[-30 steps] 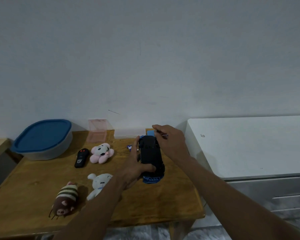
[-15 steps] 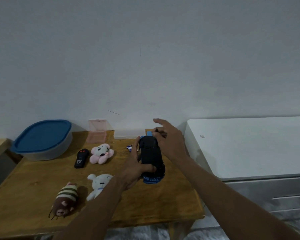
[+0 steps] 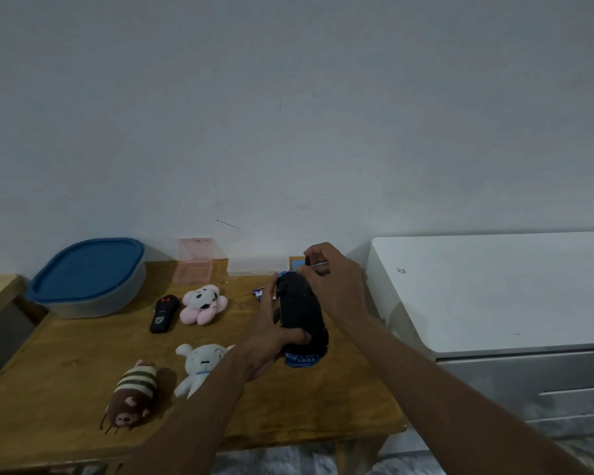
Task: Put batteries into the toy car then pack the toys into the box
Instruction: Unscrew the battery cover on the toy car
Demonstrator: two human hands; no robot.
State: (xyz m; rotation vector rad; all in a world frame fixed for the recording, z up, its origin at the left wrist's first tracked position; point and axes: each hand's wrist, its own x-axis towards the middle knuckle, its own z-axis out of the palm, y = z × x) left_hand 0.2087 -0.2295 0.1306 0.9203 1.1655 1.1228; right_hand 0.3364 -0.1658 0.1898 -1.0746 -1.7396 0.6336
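The toy car (image 3: 300,317) is turned belly-up, black underside to the camera and blue body showing at its near end, over the right half of the tabletop (image 3: 66,389), toward the far edge. The left hand (image 3: 271,341) has it in a firm grip: the thumb is curled over the near end of the underside and the fingers run up along the car's left flank. The right hand (image 3: 330,282) sits at the car's far end, its grip closed in a pinch on a small slim object (image 3: 319,265), too small to name, held just above that end.

A small blue-and-white packet (image 3: 259,292) lies just left of the car, partly hidden by the left fingers. Further left lie a black remote (image 3: 164,313) and a pink plush (image 3: 203,305) side by side; nearer the front edge lie a white plush (image 3: 203,366) and a striped brown plush (image 3: 132,395).

A blue-lidded box (image 3: 90,279) stands at the far left corner. Along the far edge stand a pink see-through box (image 3: 194,265) and a flat clear box (image 3: 258,266). A white cabinet (image 3: 494,286) stands beside the tabletop's right edge.
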